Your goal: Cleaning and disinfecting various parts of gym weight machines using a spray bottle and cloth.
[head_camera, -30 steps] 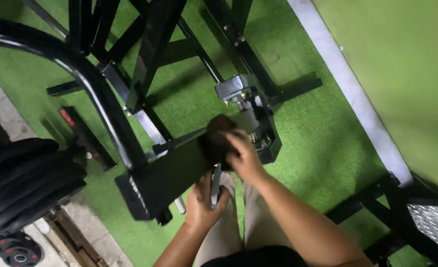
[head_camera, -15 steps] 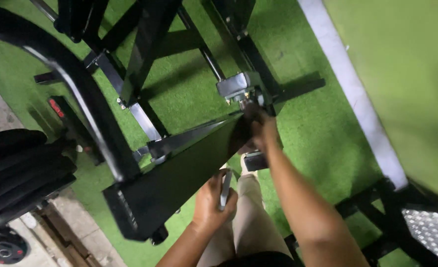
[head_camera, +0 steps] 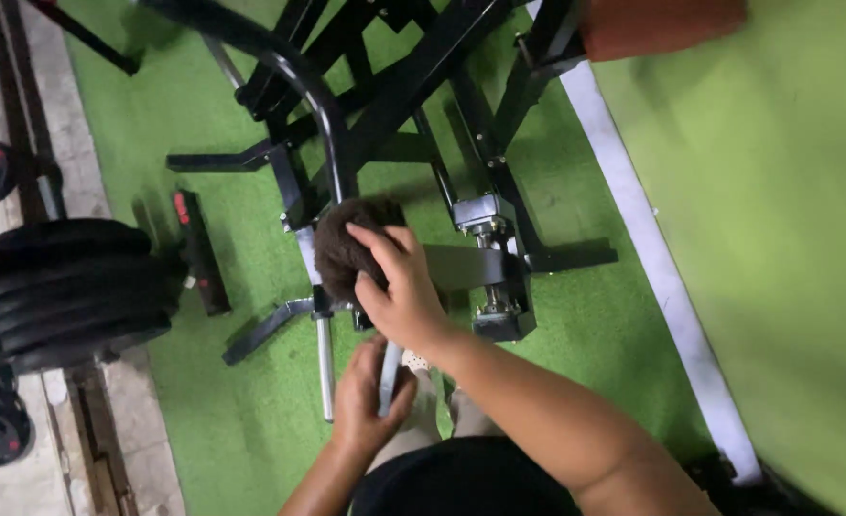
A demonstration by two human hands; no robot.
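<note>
Both hands occupied. My right hand (head_camera: 396, 287) presses a dark brown cloth (head_camera: 345, 250) against the black machine frame (head_camera: 385, 105), fingers (head_camera: 385, 247) spread over its right side. My left hand (head_camera: 370, 399) is clenched around a silver bar (head_camera: 388, 375), below the cloth.

Fuzzy dark brown cloth (head_camera: 345, 250), soft and matt, under the right hand (head_camera: 399, 291). Smooth shiny metal bar (head_camera: 388, 375) in the left hand (head_camera: 366, 401). Glossy black painted metal frame (head_camera: 332, 134). Dull black rubbery weight plates (head_camera: 74, 287). Rough green fake grass (head_camera: 241, 420) along the floor's edge.
</note>
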